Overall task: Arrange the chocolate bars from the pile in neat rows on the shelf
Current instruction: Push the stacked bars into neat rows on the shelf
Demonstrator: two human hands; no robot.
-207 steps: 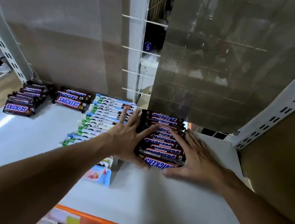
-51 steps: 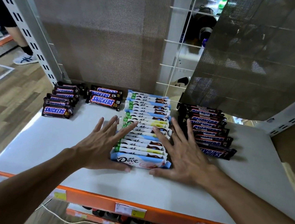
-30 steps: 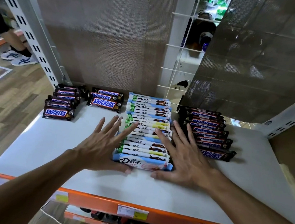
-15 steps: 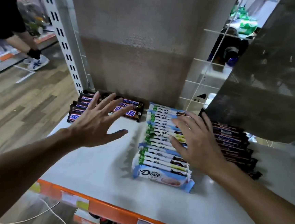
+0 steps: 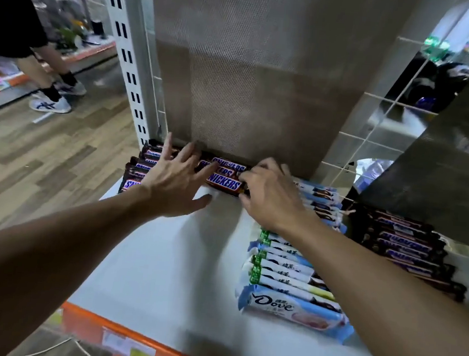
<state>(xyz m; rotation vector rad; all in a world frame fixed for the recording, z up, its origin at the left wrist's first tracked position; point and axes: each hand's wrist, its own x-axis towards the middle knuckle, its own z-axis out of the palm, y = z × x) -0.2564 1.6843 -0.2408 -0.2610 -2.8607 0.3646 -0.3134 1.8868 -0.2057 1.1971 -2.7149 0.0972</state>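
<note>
While spread over the Snickers bars (image 5: pixel 224 182), left hand (image 5: pixel 174 185); right hand (image 5: pixel 271 196), grip pinching their end.

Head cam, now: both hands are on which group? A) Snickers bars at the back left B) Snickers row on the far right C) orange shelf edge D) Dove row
A: the left hand spreads over the back Snickers bars and the right hand pinches their right end.
</note>
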